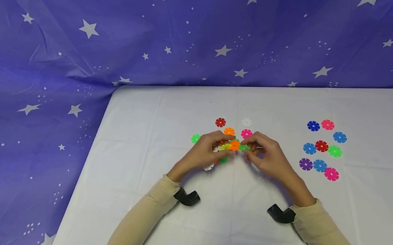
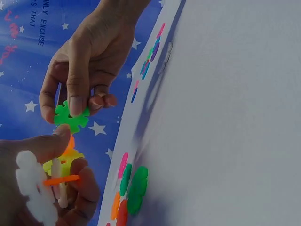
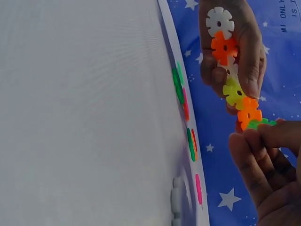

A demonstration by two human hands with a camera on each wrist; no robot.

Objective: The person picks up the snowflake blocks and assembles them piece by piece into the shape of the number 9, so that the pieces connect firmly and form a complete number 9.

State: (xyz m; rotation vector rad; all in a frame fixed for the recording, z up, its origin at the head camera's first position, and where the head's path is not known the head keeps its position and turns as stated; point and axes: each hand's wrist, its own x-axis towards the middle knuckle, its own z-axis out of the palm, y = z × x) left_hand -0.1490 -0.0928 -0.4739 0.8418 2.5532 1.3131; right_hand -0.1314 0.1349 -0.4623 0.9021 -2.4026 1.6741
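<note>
Adding a green disc to a snowflake-disc chain, held above the surface

Left hand [image 1: 204,151] grips the chain [image 3: 233,92] of slotted plastic discs, white, orange, yellow; right hand [image 1: 269,157] pinches a green disc [image 2: 71,117] at the chain's end orange disc. Likely joining step: next needs slot lined up with slot, then a firm push. Discs flat, thin, notched rims, glossy hard plastic. Loose discs [image 1: 322,149] lie to the right on the white surface [image 1: 163,134], more under the hands
</note>
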